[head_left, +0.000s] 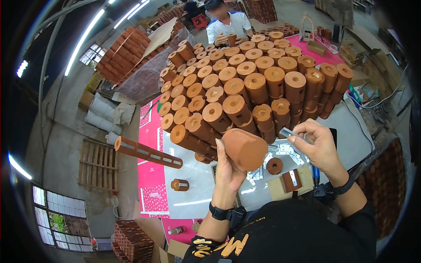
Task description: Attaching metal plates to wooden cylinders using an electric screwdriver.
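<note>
My left hand (pixel 229 173) is wrapped round a reddish-brown cylinder (pixel 246 149), its broad smooth end tilted up toward me. Pinched between the thumb and fingers of my right hand (pixel 319 147) is a small silvery metal strip (pixel 287 133), apart from the cylinder. Below, many similar metal strips (pixel 284 151) lie loose on the table beside a brown ring (pixel 274 165) with a central hole. Near my body, a beige pad (pixel 275 186) carries a brown block (pixel 290 180) with a light strip on its face.
Stacked brown cylinders (pixel 234 103) fill the table ahead. At left stand a long column (pixel 149 153) with metal strips along its side and a short cylinder (pixel 180 185). A blue-handled tool (pixel 315 175) lies at right. Across the table sits another person (pixel 228 24).
</note>
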The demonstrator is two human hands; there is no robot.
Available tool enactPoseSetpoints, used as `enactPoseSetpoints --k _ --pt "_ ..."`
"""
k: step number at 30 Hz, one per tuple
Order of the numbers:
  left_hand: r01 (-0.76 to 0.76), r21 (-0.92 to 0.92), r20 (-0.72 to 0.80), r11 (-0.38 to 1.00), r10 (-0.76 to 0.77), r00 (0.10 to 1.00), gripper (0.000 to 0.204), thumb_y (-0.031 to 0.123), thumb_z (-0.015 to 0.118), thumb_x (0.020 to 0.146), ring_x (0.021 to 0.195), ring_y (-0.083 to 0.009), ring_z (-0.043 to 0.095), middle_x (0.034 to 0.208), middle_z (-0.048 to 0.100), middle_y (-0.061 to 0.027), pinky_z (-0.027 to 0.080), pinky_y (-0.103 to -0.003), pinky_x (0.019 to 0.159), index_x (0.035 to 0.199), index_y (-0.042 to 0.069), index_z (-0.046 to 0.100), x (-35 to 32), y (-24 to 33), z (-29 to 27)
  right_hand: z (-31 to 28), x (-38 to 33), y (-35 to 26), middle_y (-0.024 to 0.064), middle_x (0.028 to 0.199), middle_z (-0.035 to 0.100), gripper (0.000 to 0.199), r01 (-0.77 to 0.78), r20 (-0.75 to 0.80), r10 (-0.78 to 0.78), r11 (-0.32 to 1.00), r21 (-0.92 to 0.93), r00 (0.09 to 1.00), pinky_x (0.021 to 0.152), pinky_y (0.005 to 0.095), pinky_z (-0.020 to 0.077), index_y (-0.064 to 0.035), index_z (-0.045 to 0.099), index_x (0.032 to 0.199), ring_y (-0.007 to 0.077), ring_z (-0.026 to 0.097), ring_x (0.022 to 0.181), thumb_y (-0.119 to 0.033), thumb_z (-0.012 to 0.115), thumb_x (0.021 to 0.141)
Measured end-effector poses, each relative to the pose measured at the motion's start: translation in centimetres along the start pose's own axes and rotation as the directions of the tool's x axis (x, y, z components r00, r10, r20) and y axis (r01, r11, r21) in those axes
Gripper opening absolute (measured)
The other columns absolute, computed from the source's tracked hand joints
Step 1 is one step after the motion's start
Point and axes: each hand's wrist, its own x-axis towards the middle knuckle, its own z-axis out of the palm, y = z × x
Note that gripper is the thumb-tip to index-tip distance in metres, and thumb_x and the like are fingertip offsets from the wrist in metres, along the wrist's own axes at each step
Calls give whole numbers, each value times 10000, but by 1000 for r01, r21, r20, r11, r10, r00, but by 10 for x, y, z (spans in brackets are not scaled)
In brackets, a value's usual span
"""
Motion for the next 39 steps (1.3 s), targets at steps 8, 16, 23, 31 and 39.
enactPoseSetpoints --k 8,16,23,31,39 --pt "-773 580 741 -258 561 368 850 124 967 669 1141 -315 641 1270 609 -177 523 -387 974 1347 51 460 -15 -16 -12 12 -5 -10 -9 849 579 104 66 26 -64 997 -50 998 595 235 358 -17 730 898 43 460 677 -79 788 837" --pt "-768 496 813 -404 527 248 921 163 975 640 1168 -398 626 1301 592 -247 531 -448 950 1383 54 441 -26 -20 6 26 -11 -27 59 807 618 140 217 74 -206 951 -219 976 655 306 472 -45 748 935 172 609 726 -107 797 819" --pt "-748 495 817 -443 530 227 936 138 964 623 1132 -398 625 1285 597 -238 525 -455 919 1399 39 449 -30 -22 13 37 -12 -27 73 840 636 143 315 66 -309 906 -281 949 627 327 504 -54 736 943 223 649 719 -105 783 818" --pt "-724 510 810 -466 544 220 941 118 960 619 1128 -398 616 1267 595 -241 510 -464 924 1401 8 447 -31 -25 17 42 -10 -25 60 851 635 124 324 29 -333 888 -326 942 617 338 505 -76 733 943 240 648 710 -104 747 823" --pt "-722 512 812 -465 536 230 926 104 943 635 1129 -405 609 1254 595 -245 499 -466 934 1403 -12 438 -31 -25 19 40 -9 -25 58 846 635 114 326 29 -335 887 -328 942 618 332 508 -74 728 929 238 657 711 -107 753 822"
